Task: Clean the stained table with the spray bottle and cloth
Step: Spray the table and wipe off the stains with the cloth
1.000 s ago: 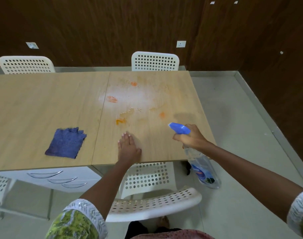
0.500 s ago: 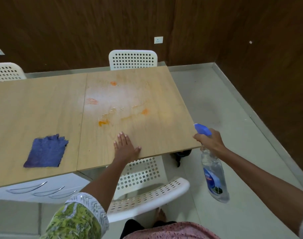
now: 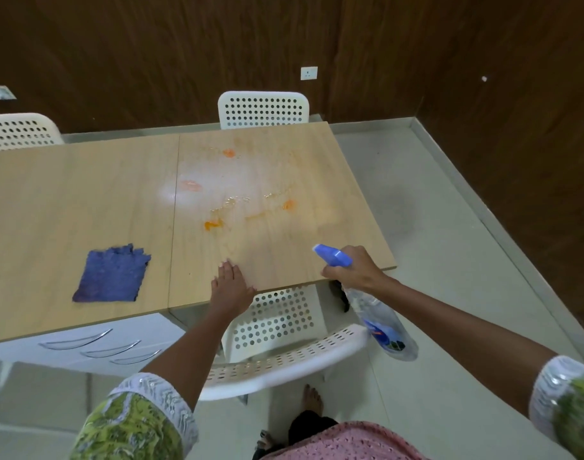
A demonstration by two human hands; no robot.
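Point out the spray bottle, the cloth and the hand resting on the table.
spray bottle (image 3: 333,256), head view, on its blue trigger head.
cloth (image 3: 113,275), head view, middle of the blue fabric.
left hand (image 3: 231,287), head view, on the back of the hand.

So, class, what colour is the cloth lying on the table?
The cloth is blue-purple, plain with no pattern, seen in the head view, the only one.

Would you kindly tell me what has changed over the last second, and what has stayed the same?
The right hand, gripping the spray bottle throughout, swung out past the table's right corner and has now come back over the near edge, nozzle toward the orange stains. Unchanged: the left hand rests flat on the table, the blue cloth lies untouched, and the stains remain.
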